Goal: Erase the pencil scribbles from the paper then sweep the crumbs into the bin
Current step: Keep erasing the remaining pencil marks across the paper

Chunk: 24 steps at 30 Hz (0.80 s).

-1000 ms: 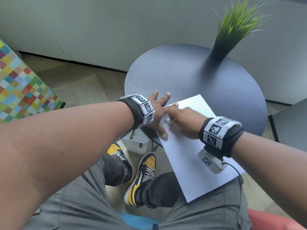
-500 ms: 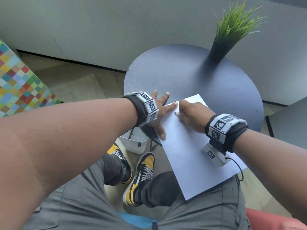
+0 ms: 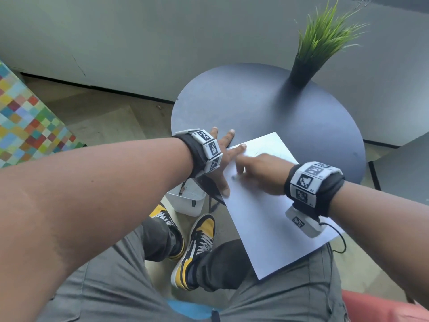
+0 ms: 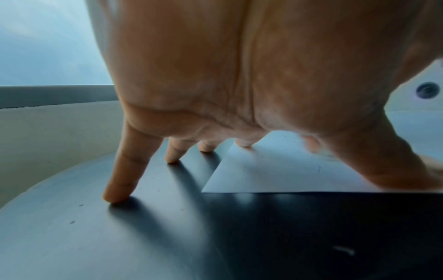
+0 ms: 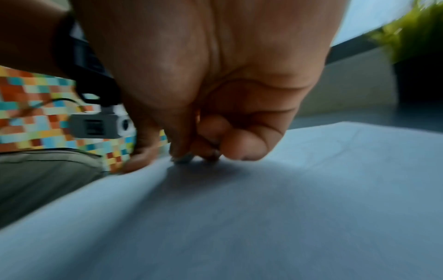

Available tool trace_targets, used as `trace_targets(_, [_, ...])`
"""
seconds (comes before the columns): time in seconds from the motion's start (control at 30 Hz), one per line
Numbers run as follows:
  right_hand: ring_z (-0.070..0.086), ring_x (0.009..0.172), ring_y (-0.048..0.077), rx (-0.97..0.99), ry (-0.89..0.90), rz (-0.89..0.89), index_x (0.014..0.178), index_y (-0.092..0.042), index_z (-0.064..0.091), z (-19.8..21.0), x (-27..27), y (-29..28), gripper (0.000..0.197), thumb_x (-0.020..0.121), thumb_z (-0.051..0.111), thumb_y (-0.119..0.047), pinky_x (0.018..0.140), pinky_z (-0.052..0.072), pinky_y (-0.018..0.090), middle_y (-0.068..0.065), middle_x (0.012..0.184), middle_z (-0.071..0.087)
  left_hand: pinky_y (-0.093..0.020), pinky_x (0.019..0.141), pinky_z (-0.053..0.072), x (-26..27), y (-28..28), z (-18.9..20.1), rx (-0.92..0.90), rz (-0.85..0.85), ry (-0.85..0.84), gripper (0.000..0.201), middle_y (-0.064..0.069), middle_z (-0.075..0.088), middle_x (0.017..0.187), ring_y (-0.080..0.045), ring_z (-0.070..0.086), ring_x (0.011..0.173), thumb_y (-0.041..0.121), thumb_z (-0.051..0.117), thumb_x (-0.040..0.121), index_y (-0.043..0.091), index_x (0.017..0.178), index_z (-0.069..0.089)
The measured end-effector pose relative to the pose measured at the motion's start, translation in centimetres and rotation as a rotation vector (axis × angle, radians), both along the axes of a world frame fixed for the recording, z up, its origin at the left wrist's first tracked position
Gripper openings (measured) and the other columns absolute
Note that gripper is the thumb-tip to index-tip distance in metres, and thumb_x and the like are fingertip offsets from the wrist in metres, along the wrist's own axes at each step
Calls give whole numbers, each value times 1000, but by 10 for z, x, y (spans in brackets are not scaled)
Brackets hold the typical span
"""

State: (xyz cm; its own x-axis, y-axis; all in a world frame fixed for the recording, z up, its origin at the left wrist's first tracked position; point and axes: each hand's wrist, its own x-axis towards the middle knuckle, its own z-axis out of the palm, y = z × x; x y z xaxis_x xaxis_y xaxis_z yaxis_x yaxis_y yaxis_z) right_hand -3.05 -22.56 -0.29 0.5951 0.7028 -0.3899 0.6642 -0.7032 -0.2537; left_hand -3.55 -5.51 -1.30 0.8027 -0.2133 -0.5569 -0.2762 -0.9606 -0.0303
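Now, step: erasing pencil marks near the paper's [image 3: 269,212] far-left corner; sweeping into the bin [image 3: 188,202] looks not yet begun
Paper: white sheet lying askew on the round dark table [image 3: 267,108], its near end overhanging the edge above the lap; faint pencil lines show on it in the left wrist view
Left hand [image 3: 221,156]: fingers straight and spread wide; forefinger and thumb press the sheet's corner and edge, the other fingertips rest on the table just beside it
Right hand [image 3: 260,173]: blurred; fingers curled tight, pinching a small pale thing [image 5: 183,158] against the paper, likely an eraser, though too smeared to be sure
Bin: small white tub on the floor, below the table's left edge, beside the shoes
Doing it well: keep the spread hand close to the rubbing spot so the sheet cannot buckle; use short strokes away from the pinned corner; press lightly, since thin paper creases easily
Risk: the overhanging end may slip; crumbs could scatter off the table before sweeping
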Motion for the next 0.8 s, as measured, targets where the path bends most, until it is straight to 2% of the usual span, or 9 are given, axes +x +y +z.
trace_targets(0.07, [54,79,31,57,-84,-105,114,-18,44,-2,7,-1,23,99,43,-35,64,40,34,5,84,57,-71,110,15,-1,1,0,0,4,1,141,-3,-22,163,-48,-12,147,82,75,48,46,151,-13])
trace_targets(0.23, [57,80,31,-49,27,73,107,-19,43,-3,-20,0,15,100,42,-32,71,50,41,12,91,63,-71,111,16,1,-2,-1,41,-12,-2,145,-3,-25,163,-48,-12,147,87,71,46,42,152,-18])
trace_targets(0.37, [54,76,33,25,-123,-159,128,-16,33,-6,-1,0,34,100,37,-36,67,45,38,14,95,61,-71,111,16,3,-1,-3,31,-13,-8,146,-4,-22,163,-48,-10,147,87,72,43,43,151,-16])
trace_targets(0.4, [53,75,33,-2,-126,-159,126,-15,33,-5,-8,2,33,100,37,-34,65,44,37,13,91,58,-71,110,16,3,0,-3,35,-14,-12,146,-4,-21,163,-49,-9,147,87,71,43,43,151,-16])
trace_targets(0.47, [52,69,31,-57,-72,-101,108,-16,37,-7,-33,9,17,99,39,-30,61,43,36,7,80,50,-71,110,16,1,-1,-6,44,-15,-18,143,-4,-21,163,-49,-8,147,88,69,46,42,152,-15])
trace_targets(0.53, [51,68,30,-51,-19,-66,96,-19,36,-10,-48,11,15,98,41,-33,59,42,35,8,79,51,-70,110,17,1,-2,-7,43,-23,-46,139,-5,-19,164,-50,-6,147,87,68,49,41,152,-14])
trace_targets(0.6, [54,74,30,-39,-73,-160,103,-17,41,-10,-31,11,20,98,40,-37,63,42,35,11,91,59,-70,111,16,1,-2,-6,50,-26,-39,142,-5,-20,164,-50,-7,147,87,70,49,40,153,-15])
trace_targets(0.7, [48,76,30,-4,-133,-296,123,-12,41,-2,-14,4,33,99,38,-34,66,39,35,14,98,59,-69,111,17,2,0,-4,57,-25,-17,146,-4,-23,163,-48,-9,147,88,69,46,40,152,-18])
trace_targets(0.8, [49,67,27,-60,-73,-144,103,-16,40,-3,-48,10,16,98,41,-31,59,40,34,13,92,59,-70,111,17,2,1,-8,49,-33,-36,146,-5,-21,164,-50,-6,147,91,66,44,41,152,-17])
